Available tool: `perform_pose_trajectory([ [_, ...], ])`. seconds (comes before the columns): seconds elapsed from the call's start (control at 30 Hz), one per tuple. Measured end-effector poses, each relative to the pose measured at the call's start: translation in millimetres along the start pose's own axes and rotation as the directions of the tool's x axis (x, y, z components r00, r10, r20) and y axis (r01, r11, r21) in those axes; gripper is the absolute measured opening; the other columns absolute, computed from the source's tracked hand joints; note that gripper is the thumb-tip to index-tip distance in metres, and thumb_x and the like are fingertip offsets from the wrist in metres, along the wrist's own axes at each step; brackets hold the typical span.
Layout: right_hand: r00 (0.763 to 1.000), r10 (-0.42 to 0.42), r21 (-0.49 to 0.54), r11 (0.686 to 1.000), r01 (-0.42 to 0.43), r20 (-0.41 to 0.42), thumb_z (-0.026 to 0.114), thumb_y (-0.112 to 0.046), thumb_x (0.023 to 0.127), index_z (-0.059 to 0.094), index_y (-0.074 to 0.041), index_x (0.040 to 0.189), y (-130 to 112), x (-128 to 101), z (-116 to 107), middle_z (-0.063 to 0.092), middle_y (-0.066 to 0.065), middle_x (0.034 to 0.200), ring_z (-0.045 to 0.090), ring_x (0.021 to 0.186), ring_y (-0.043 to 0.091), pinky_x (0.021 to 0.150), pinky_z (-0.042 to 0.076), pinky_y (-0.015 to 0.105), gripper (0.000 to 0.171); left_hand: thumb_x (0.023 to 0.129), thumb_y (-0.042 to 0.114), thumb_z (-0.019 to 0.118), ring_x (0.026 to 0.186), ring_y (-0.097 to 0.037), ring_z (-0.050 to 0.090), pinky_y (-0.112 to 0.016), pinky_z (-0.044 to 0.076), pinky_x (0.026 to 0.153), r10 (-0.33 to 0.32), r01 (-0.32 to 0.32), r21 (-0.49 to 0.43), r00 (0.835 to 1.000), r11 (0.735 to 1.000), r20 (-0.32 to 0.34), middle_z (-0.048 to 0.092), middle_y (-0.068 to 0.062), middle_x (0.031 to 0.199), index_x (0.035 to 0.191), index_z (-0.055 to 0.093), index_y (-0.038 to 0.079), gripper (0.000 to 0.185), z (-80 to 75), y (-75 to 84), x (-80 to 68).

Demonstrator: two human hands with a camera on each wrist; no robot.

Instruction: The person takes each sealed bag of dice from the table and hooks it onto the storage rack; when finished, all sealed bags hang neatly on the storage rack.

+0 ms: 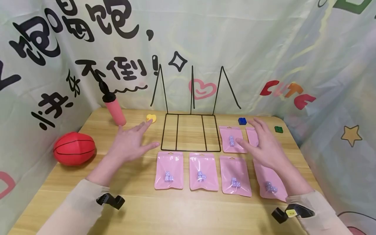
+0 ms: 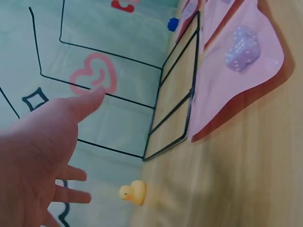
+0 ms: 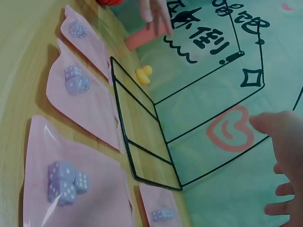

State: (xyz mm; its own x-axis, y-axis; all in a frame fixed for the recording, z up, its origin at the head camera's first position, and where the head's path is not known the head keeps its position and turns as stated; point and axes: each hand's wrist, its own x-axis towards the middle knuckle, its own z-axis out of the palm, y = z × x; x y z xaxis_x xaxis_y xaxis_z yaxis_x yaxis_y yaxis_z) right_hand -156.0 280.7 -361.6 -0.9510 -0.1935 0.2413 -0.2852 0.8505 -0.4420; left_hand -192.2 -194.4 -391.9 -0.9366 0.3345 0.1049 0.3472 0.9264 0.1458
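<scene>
My left hand [image 1: 131,141] hovers above the table, left of a black wire rack [image 1: 191,150], with its fingers spread and holding nothing. Just past its fingertips sits a small yellow rubber duck [image 2: 138,192]. On the other side, my right hand [image 1: 266,147] is held out over several flat pink pouches [image 1: 170,163], its fingers extended and its grasp empty. Lavender dice [image 3: 64,182] show through the pouch fronts. Two pouches at the right are partly hidden behind this hand. The rack has a flat base with upright prongs at its back.
A pink hand pump [image 1: 116,111] with a black top stands at the back left, near a red ball [image 1: 74,148]. At the back right are a blue toy brick [image 1: 242,121] and a green one [image 1: 278,129]. A printed cloth [image 1: 249,42] hangs around the table.
</scene>
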Motion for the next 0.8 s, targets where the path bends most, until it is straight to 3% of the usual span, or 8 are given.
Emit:
perform_pose_trajectory([
  [0.1, 1.000, 0.022, 0.111, 0.994, -0.021, -0.006, 0.074, -0.044, 0.099, 0.039, -0.002, 0.159, -1.2, 1.5, -0.2, 0.033, 0.025, 0.164, 0.039, 0.143, 0.051, 0.108, 0.037, 0.078, 0.082, 0.093, 0.088, 0.042, 0.109, -0.041, 0.071, -0.081, 0.028, 0.112, 0.018, -0.019, -0.073, 1.000, 0.997, -0.001, 0.076, -0.016, 0.109, 0.164, 0.042, 0.014, 0.102, 9.6, -2.6, 3.7],
  [0.2, 0.999, 0.036, 0.188, 0.982, -0.032, -0.016, 0.076, -0.036, 0.100, 0.041, 0.000, 0.157, 0.5, 2.2, 0.7, 0.040, 0.026, 0.158, 0.046, 0.136, 0.050, 0.105, 0.043, 0.074, 0.076, 0.095, 0.082, 0.050, 0.062, -0.024, 0.063, -0.067, 0.052, 0.095, 0.028, -0.024, -0.175, 0.999, 0.984, 0.018, 0.059, -0.003, 0.065, 0.159, 0.050, 0.016, 0.092, 19.3, -4.7, 6.3],
  [0.23, 0.999, 0.040, 0.205, 0.978, -0.036, -0.017, 0.076, -0.034, 0.100, 0.041, 0.000, 0.157, 1.6, 2.4, 1.1, 0.041, 0.027, 0.156, 0.048, 0.134, 0.051, 0.104, 0.045, 0.073, 0.075, 0.096, 0.079, 0.053, 0.053, -0.020, 0.055, -0.061, 0.055, 0.091, 0.032, -0.027, -0.202, 0.999, 0.979, 0.025, 0.053, -0.001, 0.061, 0.159, 0.051, 0.017, 0.088, 22.4, -5.3, 6.8],
  [0.3, 0.998, 0.053, 0.234, 0.971, -0.046, -0.022, 0.076, -0.033, 0.101, 0.043, 0.000, 0.155, 4.6, 2.5, 2.1, 0.043, 0.027, 0.154, 0.050, 0.132, 0.051, 0.103, 0.046, 0.072, 0.072, 0.098, 0.070, 0.061, 0.043, -0.018, 0.047, -0.055, 0.057, 0.091, 0.052, -0.044, -0.271, 0.998, 0.962, 0.024, 0.069, -0.005, 0.079, 0.157, 0.053, 0.018, 0.080, 28.4, -6.3, 7.8],
  [0.37, 0.998, 0.065, 0.257, 0.965, -0.057, -0.023, 0.076, -0.032, 0.101, 0.046, 0.001, 0.153, 10.3, 3.0, 4.3, 0.045, 0.026, 0.152, 0.053, 0.130, 0.050, 0.102, 0.049, 0.069, 0.068, 0.099, 0.059, 0.069, 0.062, -0.022, 0.068, -0.055, 0.054, 0.103, 0.087, -0.080, -0.313, 0.996, 0.946, 0.010, 0.075, -0.012, 0.114, 0.155, 0.056, 0.015, 0.072, 35.8, -7.2, 10.6],
  [0.43, 0.997, 0.077, 0.278, 0.958, -0.068, -0.021, 0.075, -0.030, 0.101, 0.048, 0.001, 0.152, 16.4, 3.7, 6.0, 0.048, 0.026, 0.150, 0.055, 0.128, 0.049, 0.101, 0.051, 0.067, 0.065, 0.100, 0.049, 0.073, 0.099, -0.031, 0.075, -0.058, 0.042, 0.117, 0.126, -0.118, -0.335, 0.992, 0.935, 0.003, 0.063, -0.016, 0.146, 0.152, 0.058, 0.011, 0.066, 43.2, -7.9, 13.7],
  [0.53, 0.994, 0.106, 0.300, 0.949, -0.100, -0.002, 0.074, -0.030, 0.103, 0.051, 0.001, 0.150, 24.4, 5.0, 7.2, 0.051, 0.026, 0.149, 0.059, 0.127, 0.049, 0.098, 0.055, 0.063, 0.061, 0.101, 0.041, 0.074, 0.144, -0.039, 0.049, -0.058, 0.035, 0.121, 0.164, -0.149, -0.348, 0.986, 0.925, 0.014, 0.048, -0.016, 0.161, 0.149, 0.060, 0.007, 0.060, 53.2, -8.7, 18.8],
  [0.8, 0.967, 0.227, 0.329, 0.910, -0.252, 0.114, 0.070, -0.044, 0.103, 0.050, -0.003, 0.153, 34.8, 12.3, 11.3, 0.051, 0.027, 0.151, 0.058, 0.129, 0.050, 0.096, 0.057, 0.063, 0.068, 0.099, 0.033, 0.077, 0.148, -0.038, 0.044, -0.056, 0.034, 0.121, 0.195, -0.160, -0.346, 0.978, 0.925, 0.069, 0.047, -0.018, 0.161, 0.148, 0.061, 0.008, 0.057, 67.0, -8.7, 25.4],
])
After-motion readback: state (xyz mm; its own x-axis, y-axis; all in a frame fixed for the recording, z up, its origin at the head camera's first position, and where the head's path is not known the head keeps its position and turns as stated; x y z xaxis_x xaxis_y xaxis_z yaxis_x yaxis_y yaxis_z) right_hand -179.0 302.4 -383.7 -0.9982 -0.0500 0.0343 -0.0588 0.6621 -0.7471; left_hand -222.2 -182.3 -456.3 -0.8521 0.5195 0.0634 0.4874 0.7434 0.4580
